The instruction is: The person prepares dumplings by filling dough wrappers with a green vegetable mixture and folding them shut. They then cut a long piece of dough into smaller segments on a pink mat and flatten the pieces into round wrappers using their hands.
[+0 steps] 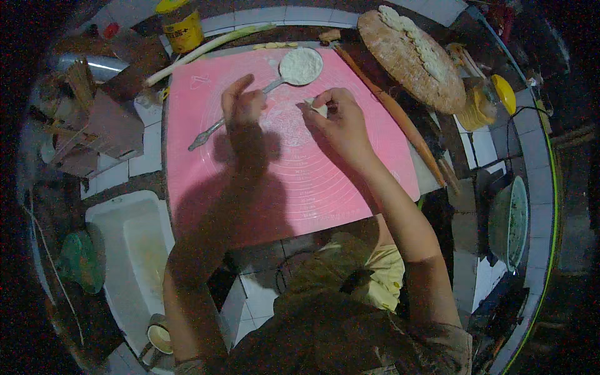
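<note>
My right hand (344, 117) pinches a small piece of white dough (319, 108) between thumb and fingers, above a pink silicone pastry mat (262, 197). The mat bears printed rings and a dusting of flour near its middle. To the left, my left hand (243, 105) is raised with its fingers apart and slightly blurred; nothing shows in it. Beneath that hand, partly hidden by it, runs the handle of a metal ladle (213, 129). White flour (301, 65) fills the ladle's bowl near the mat's far edge.
A long wooden rolling pin (408, 126) lies along the mat's right side. Beyond it, a floured round board (398, 61) carries a row of dough pieces (415, 40). A long leek (201, 51), yellow tub (185, 30), cardboard box (117, 124) and white sink (110, 234) border the left.
</note>
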`<state>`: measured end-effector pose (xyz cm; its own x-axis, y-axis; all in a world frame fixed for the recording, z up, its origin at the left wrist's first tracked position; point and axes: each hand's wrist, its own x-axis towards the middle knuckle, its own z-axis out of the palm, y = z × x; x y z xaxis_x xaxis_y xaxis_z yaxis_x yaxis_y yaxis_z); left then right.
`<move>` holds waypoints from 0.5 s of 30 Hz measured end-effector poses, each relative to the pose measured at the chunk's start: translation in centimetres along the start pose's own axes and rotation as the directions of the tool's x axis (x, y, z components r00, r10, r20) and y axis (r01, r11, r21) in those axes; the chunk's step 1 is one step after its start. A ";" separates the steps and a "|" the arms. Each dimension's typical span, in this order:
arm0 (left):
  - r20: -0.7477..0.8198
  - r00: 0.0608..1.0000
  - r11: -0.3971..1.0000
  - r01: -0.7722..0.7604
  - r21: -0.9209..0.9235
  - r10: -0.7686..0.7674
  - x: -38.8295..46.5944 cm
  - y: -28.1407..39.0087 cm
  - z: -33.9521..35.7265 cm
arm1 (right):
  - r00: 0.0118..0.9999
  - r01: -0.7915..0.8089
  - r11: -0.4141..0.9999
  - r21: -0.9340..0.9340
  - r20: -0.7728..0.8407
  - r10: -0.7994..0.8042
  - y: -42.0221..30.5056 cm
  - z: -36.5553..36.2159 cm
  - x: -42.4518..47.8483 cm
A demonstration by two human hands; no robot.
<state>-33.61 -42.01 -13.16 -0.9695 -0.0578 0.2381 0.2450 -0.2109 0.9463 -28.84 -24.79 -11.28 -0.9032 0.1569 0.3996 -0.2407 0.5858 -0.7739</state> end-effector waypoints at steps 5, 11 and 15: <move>-0.266 0.962 0.980 0.010 -0.198 -0.063 4.6 2.7 -3.3 | 0.930 0.300 0.953 -0.050 0.237 -0.280 0.8 3.6 0.9; -0.404 0.914 0.956 -0.082 -0.280 -0.040 5.8 2.6 -5.3 | 0.962 0.165 0.984 -0.073 0.234 -0.144 -1.8 4.2 -0.8; -0.425 0.901 0.948 -0.063 -0.312 -0.080 5.8 3.4 -4.9 | 0.976 0.098 0.987 -0.128 0.207 -0.070 -3.4 5.5 -0.4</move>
<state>-38.36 -47.86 -9.62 -0.8917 -0.4502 0.0455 0.2943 -0.5006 0.8141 -29.64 -31.21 -11.51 -0.9380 -0.0527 0.3427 -0.2808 0.6954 -0.6615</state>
